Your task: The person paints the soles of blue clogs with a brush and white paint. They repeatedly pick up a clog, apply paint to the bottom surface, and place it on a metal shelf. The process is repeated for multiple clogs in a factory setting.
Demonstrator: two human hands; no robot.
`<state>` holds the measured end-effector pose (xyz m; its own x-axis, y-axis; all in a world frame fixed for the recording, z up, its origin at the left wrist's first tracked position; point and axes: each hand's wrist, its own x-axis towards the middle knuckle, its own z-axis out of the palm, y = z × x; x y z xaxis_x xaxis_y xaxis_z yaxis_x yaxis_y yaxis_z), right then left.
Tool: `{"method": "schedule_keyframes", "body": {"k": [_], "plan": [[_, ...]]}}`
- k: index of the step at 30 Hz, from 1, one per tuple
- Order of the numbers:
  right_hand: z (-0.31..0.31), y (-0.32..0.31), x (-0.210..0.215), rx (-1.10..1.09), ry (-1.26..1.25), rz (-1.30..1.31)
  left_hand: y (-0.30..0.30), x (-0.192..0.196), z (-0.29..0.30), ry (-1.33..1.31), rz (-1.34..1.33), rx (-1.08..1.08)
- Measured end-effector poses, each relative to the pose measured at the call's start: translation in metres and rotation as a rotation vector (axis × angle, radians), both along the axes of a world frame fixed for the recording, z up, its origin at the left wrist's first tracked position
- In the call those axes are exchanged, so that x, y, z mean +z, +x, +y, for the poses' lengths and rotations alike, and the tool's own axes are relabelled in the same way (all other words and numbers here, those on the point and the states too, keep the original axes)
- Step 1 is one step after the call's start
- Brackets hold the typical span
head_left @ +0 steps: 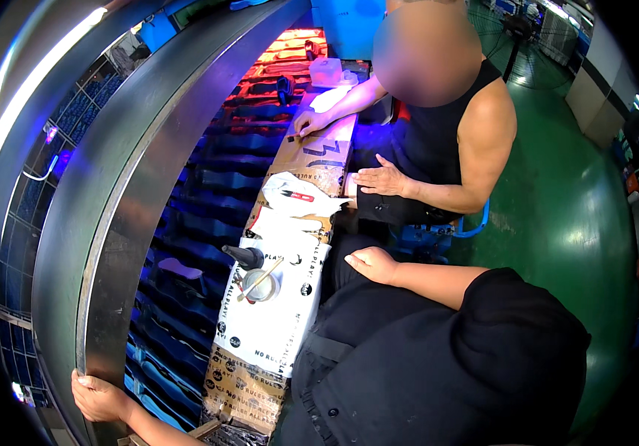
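Note:
My left hand (102, 398) is closed around the lower end of a long metal edge (108, 327) on the curved machine housing. My right hand (373, 265) lies on my black-clothed thigh with the fingers stretched out, holding nothing. Between my arms runs a narrow board covered in brown packing tape (241, 390), topped with a printed white sheet (275, 342). A small round tub (264, 288) stands on that sheet, a thin wooden-handled brush (264, 276) laid across it. Beside it is a black cone-shaped object (244, 257). Farther along, a red-handled cutter (297, 196) rests on white cloth (279, 183).
Dark wavy slats (200, 201) run left of the board, lit red at the far end. A co-worker (438, 141) sits beyond me, one hand (312, 123) at a small dark piece on the board. A clear plastic box (325, 72) stands farther off. Green floor (557, 201) lies right.

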<state>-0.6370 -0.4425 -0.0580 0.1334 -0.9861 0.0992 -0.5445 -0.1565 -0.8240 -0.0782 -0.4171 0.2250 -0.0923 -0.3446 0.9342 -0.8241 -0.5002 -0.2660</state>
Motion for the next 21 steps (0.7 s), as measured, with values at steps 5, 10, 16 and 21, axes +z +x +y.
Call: {"method": "schedule_keyframes", "body": {"k": [5,10,16,21], "plan": [[0.002,0.013,-0.020,0.039,0.153,-0.035,0.009,0.002,0.012,-0.034,-0.025,0.031],[0.004,0.013,-0.040,0.065,0.087,-0.150,0.008,-0.002,-0.001,-0.065,-0.072,-0.071],[0.003,0.019,-0.033,0.120,0.059,-0.175,0.013,0.007,0.011,-0.099,-0.140,0.028],[0.004,0.013,-0.035,0.208,-0.152,0.053,0.012,-0.003,0.000,-0.171,-0.113,0.031]]}}
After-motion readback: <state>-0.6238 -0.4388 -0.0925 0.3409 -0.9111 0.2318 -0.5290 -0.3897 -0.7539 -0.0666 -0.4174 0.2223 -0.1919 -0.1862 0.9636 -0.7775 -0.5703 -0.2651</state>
